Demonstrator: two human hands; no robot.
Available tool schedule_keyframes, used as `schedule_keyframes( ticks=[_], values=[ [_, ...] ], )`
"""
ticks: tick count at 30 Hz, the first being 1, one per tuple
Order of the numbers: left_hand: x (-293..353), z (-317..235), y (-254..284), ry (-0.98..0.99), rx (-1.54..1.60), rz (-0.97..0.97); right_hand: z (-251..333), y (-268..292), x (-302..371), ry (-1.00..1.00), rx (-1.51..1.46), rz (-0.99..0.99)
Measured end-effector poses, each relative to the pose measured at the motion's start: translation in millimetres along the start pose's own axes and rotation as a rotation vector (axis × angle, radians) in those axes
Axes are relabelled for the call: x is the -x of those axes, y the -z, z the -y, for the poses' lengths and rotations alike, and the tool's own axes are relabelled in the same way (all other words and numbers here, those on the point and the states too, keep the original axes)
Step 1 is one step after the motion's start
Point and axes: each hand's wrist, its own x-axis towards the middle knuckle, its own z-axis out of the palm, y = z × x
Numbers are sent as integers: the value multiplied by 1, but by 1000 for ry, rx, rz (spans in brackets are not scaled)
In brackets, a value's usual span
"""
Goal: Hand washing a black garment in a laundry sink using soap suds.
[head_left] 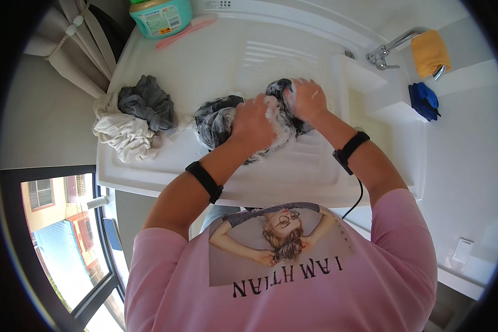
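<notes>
A dark grey and black wet garment, covered in white suds, lies bunched on the white washboard sink. My left hand is closed on its middle, knuckles up, with foam over the fingers. At the garment's right end my right hand grips a bunched black fold, also foamy. Both hands sit close together with the cloth between them. The fingertips are partly hidden in the fabric. Left of it rests a pile of a grey cloth and a white cloth.
A teal detergent bottle and a pink brush stand at the far left. The chrome faucet is at the far right, with a yellow cloth over it and a blue cloth below. A basin lies right of the washboard.
</notes>
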Motion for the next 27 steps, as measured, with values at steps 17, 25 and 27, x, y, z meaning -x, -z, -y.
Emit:
schedule_keyframes(
  ticks=[17, 25, 27],
  values=[
    [3, 20, -26, 6, -56, -193, 11, 59, -12, -398, -854, 505],
    [-1, 11, -19, -14, -166, -81, -20, 12, 8, -290, -657, 57],
    [-3, 13, -18, -23, -169, -76, -13, 4, 21, -39, -284, -120]
  ],
)
